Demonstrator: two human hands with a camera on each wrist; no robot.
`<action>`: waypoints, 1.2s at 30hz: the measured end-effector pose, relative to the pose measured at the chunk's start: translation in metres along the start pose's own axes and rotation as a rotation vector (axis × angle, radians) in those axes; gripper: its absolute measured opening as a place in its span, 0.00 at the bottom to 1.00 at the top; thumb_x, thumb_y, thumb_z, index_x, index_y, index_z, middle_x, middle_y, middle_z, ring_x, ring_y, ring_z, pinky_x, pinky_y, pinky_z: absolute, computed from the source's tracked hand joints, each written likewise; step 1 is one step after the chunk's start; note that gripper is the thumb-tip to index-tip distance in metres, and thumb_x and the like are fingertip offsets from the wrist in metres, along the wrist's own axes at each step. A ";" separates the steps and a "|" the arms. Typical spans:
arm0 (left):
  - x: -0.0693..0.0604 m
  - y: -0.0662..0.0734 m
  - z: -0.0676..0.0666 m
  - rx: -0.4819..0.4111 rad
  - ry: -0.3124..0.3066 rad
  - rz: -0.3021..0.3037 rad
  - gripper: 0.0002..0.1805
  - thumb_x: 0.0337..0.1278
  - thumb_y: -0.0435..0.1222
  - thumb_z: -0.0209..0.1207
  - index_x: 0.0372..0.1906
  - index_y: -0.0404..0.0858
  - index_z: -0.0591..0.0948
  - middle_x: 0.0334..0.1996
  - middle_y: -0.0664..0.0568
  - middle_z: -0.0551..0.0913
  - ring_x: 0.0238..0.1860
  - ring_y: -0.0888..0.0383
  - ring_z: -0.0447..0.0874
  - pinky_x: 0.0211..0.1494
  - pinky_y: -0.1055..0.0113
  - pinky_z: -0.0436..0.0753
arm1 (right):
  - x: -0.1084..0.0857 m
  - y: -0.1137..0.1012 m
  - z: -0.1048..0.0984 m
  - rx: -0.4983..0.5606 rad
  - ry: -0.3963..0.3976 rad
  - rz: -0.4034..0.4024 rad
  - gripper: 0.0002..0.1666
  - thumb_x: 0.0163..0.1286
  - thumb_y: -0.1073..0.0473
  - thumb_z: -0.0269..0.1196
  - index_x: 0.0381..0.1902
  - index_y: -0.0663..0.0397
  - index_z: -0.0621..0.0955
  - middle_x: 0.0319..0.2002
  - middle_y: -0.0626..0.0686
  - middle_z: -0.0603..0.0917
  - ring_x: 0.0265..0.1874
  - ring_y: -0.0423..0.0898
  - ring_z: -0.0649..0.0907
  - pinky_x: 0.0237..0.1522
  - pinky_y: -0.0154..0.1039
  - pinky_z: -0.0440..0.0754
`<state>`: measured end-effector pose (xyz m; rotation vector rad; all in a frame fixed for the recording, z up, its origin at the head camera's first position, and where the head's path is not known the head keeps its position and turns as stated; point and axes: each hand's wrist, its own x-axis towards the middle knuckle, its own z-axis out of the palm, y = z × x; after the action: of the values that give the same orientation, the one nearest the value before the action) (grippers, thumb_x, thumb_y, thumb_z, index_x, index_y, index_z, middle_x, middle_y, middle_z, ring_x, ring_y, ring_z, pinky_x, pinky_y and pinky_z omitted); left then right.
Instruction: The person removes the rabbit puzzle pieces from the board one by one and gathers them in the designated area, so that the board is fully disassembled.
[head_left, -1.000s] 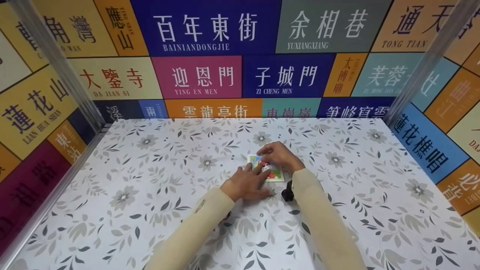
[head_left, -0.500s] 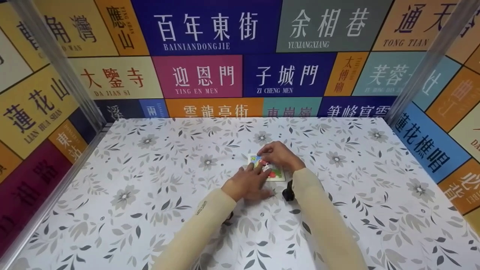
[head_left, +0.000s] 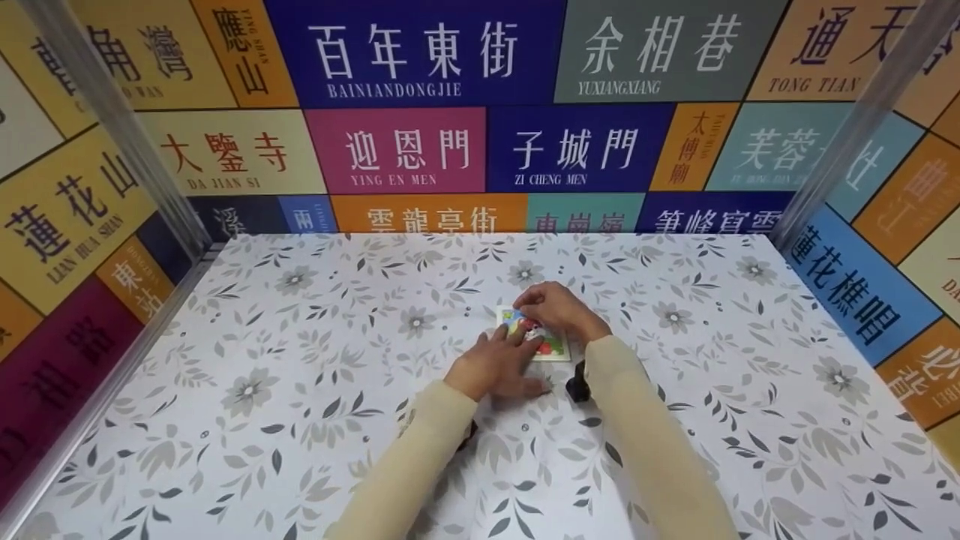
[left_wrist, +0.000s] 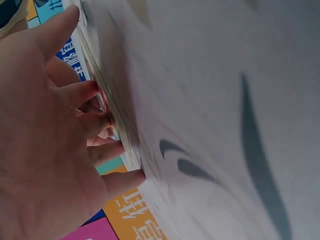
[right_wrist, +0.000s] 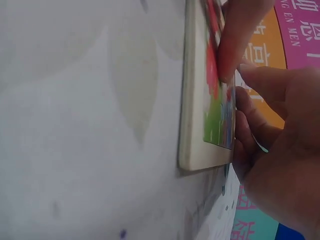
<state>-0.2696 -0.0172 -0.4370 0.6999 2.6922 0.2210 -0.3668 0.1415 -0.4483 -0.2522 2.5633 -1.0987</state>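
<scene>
A small, thick picture board with a pale border and a colourful print lies flat on the patterned cloth. My left hand rests on its near left part, fingers spread and fairly straight. In the left wrist view, fingertips of that hand meet the board's edge. My right hand is at the far edge of the board, fingers bent and thumb near them. The right wrist view shows this hand beside the board. Whether it pinches anything is hidden.
The white table covering carries grey leaves and flowers. Panels with large lettering stand behind and at both sides, with clear upright posts at the corners. A black wrist device sits under the right sleeve.
My left forearm and wrist have shifted slightly right, while the left fingers stay on the board. The right hand and the board hold almost the same place.
</scene>
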 end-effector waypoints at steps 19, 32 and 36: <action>0.006 0.005 0.002 -0.058 -0.004 -0.050 0.47 0.62 0.65 0.55 0.80 0.49 0.55 0.83 0.49 0.45 0.82 0.43 0.42 0.81 0.39 0.50 | 0.002 -0.001 0.003 -0.046 0.004 -0.068 0.18 0.73 0.65 0.53 0.53 0.54 0.85 0.57 0.58 0.82 0.47 0.50 0.78 0.59 0.47 0.77; 0.007 0.008 0.002 -0.092 0.014 -0.058 0.47 0.61 0.64 0.57 0.78 0.47 0.59 0.82 0.50 0.48 0.82 0.44 0.44 0.80 0.37 0.50 | 0.001 -0.005 0.001 -0.057 -0.034 -0.078 0.23 0.68 0.69 0.47 0.53 0.56 0.83 0.58 0.60 0.82 0.41 0.48 0.78 0.54 0.45 0.76; 0.008 0.008 0.002 -0.085 0.019 -0.064 0.46 0.60 0.64 0.57 0.77 0.46 0.59 0.82 0.50 0.49 0.82 0.44 0.44 0.80 0.37 0.51 | 0.001 -0.005 0.001 -0.034 -0.039 -0.064 0.25 0.64 0.70 0.45 0.53 0.57 0.82 0.58 0.60 0.81 0.46 0.50 0.77 0.58 0.47 0.76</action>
<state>-0.2714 -0.0064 -0.4396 0.5878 2.7006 0.3254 -0.3674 0.1372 -0.4456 -0.3630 2.5575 -1.0628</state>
